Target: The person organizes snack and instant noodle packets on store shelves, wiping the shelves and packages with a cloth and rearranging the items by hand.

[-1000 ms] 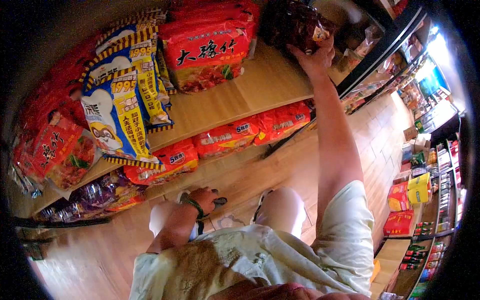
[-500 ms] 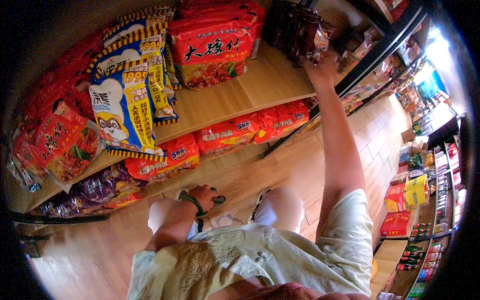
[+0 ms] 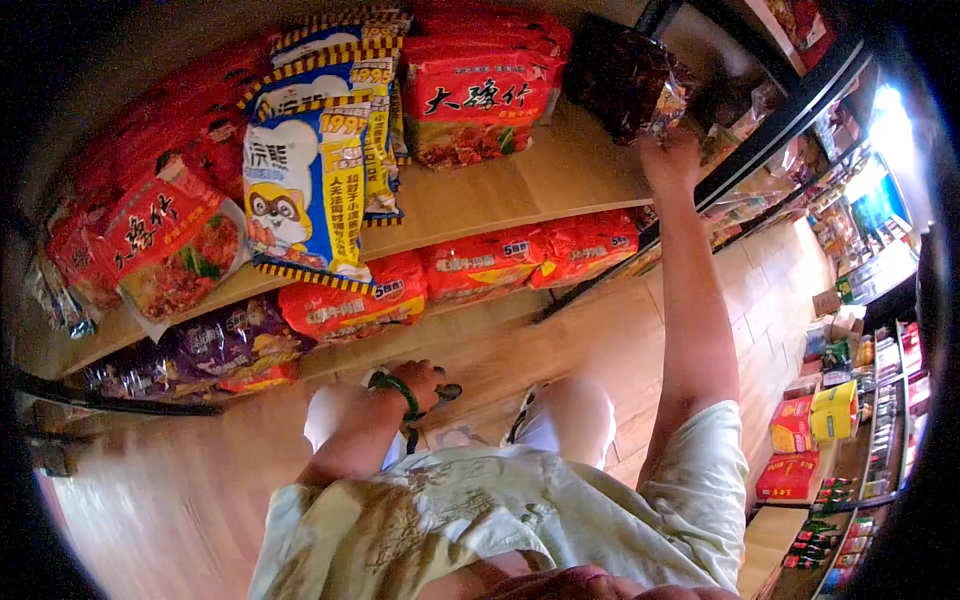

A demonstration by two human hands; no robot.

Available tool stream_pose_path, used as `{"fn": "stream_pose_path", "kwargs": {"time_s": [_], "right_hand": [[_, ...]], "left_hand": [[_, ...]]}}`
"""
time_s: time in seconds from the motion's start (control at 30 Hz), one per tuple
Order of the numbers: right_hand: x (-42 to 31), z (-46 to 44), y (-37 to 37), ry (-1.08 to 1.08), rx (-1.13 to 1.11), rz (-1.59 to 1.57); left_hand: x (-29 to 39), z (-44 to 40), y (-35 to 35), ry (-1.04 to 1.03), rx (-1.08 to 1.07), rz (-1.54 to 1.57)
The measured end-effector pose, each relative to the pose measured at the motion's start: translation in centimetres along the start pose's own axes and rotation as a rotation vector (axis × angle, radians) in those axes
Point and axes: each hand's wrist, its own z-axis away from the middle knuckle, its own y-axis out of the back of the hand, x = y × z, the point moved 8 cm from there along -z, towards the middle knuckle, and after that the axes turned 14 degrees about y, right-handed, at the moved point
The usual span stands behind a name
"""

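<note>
On the wooden shelf, my right hand is at the front edge of a dark red, shiny package, its fingers closed on the near end. To the left of that package stand red noodle bags with black lettering. Further left, blue and white bags with striped edges lean in a row, and another red bag tilts beside them. My left hand hangs low near my knee, with a dark band round the wrist. Its fingers curl by a small dark object that I cannot make out.
Red multipacks and purple packs fill the lower shelf. A dark metal shelf post rises just right of my right hand. Across the aisle at the right are red and yellow boxes and shelves of bottles.
The shelf goods have shifted right in view as the camera turned. My right hand remains at the dark red package, its fingers now lower on the package's near end.
</note>
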Motion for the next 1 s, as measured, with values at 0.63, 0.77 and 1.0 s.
{"fn": "stream_pose_path", "kwargs": {"time_s": [0.63,0.77,1.0], "right_hand": [[-22.7,-3.1,3.5,0.858,-0.066,-0.25],[-16.3,-6.2,-0.6,0.184,-0.256,-1.003],[-15.9,-5.2,-2.2,-0.055,-0.266,-1.508]], "left_hand": [[0.4,0.5,1.0,0.009,-0.042,0.028],[0.2,0.2,0.6,0.051,-0.048,0.045],[0.6,0.9,1.3,0.018,-0.04,0.042]]}}
